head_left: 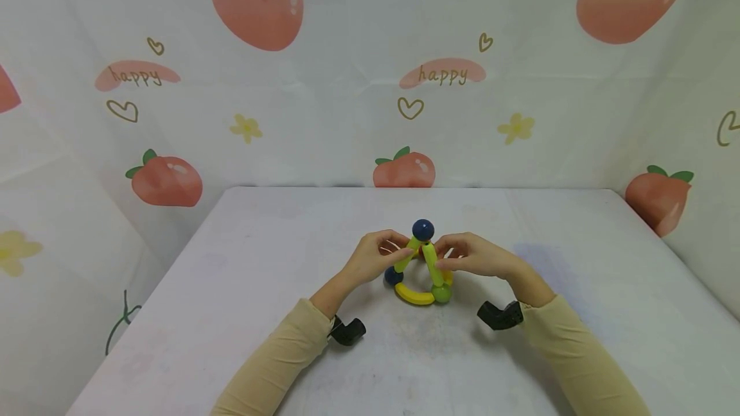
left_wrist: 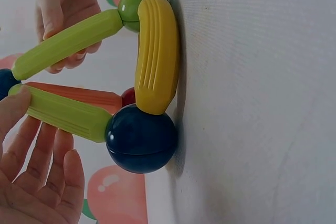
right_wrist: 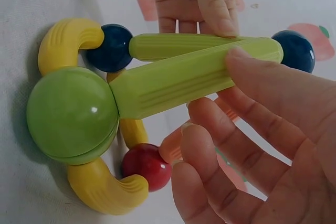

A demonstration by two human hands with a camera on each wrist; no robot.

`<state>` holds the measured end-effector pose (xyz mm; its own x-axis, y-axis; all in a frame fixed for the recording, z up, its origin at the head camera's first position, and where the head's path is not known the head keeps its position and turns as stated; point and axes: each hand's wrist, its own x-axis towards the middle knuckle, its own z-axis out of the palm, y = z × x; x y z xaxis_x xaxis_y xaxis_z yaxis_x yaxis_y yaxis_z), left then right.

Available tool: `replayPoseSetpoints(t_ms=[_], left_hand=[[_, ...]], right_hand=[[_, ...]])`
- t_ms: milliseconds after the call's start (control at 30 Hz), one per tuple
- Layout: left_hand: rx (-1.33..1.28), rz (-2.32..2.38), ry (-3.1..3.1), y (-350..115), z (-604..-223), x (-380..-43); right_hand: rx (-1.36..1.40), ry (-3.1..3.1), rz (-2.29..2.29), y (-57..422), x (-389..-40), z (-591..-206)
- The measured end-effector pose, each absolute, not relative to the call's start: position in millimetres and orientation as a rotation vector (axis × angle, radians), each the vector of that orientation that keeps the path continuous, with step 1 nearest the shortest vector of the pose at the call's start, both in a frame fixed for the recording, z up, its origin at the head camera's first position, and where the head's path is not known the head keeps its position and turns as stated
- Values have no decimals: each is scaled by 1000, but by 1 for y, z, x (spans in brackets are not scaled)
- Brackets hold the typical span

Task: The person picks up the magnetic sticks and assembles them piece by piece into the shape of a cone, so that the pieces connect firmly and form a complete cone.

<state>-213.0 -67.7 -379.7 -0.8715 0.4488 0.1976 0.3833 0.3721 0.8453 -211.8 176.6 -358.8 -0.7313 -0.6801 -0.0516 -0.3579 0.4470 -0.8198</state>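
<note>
A pyramid of rods and balls stands on the table between both hands. Its base joins yellow curved rods to a blue ball, a green ball and a red ball. Two green rods and an orange-red rod lean up to a blue ball at the top. My left hand pinches the left green rod near its upper end. On the opposite side, my right hand holds the right green rod, thumb on its face, fingers behind.
The white table extends around the pyramid on every side. Behind it hangs a white cloth printed with peaches, hearts and flowers. Black wrist mounts jut from both cuffs close over the tabletop. A green cord shows beyond the left edge.
</note>
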Motion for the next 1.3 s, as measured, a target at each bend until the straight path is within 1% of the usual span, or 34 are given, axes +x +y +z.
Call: replayPoseSetpoints(t_ms=[567,833,1067,1300], left_hand=[[777,1560,2528,-65,-379,-213],[770,1566,2520,-65,-379,-212],[747,1499,2534,-67,-378,-212],[721,1385,2560,-80,-379,-214]], right_hand=[[-879,2327,-1196,179,-214,-359],[-819,2324,-1210,178,-210,-359],[-841,2365,-1214,176,-206,-361],[-856,2448,-1112,174,-200,-369]])
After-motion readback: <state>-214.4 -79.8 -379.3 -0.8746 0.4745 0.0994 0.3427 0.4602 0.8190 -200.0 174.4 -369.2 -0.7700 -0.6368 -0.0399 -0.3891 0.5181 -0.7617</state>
